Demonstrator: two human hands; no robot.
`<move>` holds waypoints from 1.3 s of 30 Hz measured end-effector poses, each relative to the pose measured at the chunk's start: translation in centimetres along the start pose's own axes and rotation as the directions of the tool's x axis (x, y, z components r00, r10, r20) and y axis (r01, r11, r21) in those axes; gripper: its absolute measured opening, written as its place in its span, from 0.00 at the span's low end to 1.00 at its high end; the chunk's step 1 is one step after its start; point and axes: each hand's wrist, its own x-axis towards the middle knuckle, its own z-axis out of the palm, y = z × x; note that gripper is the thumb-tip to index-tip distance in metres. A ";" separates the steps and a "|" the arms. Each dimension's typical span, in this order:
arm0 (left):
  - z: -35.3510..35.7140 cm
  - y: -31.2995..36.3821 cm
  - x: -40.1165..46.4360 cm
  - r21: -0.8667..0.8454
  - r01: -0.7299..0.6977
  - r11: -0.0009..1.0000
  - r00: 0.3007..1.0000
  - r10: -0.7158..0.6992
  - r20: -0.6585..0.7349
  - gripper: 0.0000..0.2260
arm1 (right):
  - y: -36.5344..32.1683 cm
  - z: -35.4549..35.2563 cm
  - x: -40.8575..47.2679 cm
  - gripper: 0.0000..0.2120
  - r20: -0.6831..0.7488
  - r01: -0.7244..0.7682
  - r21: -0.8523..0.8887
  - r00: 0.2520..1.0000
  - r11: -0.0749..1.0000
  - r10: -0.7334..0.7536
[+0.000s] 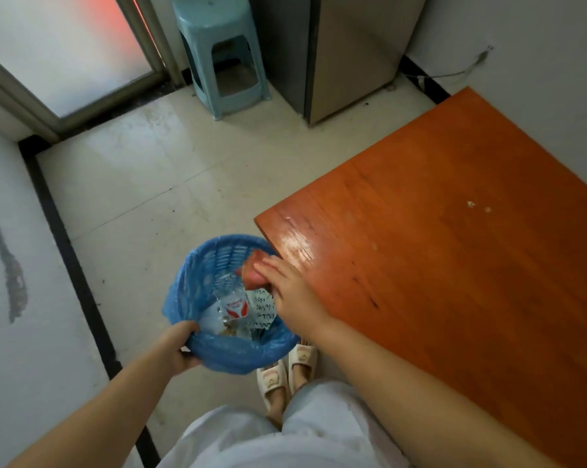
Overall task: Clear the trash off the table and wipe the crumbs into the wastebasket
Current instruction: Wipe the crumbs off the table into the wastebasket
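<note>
- The wastebasket [229,298], lined in blue, hangs just below the desk [454,265] corner, wrappers [248,307] already inside.
- Our left hand [180,346] clamps its near rim; our right hand [285,285] pinches a reddish cloth [253,271] at the desk edge.
- We judge the wiping step underway; two crumbs [477,207] farther in need sweeping next.

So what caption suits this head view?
Left hand holds the blue wastebasket at the table corner; right hand wipes with a cloth.
</note>
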 end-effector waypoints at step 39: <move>-8.4 8.5 -2.4 -0.273 -0.271 0.923 0.958 0.232 -0.167 0.10 | -5.1 -5.5 15.8 0.25 0.050 0.027 -0.107 0.999 0.994 -0.022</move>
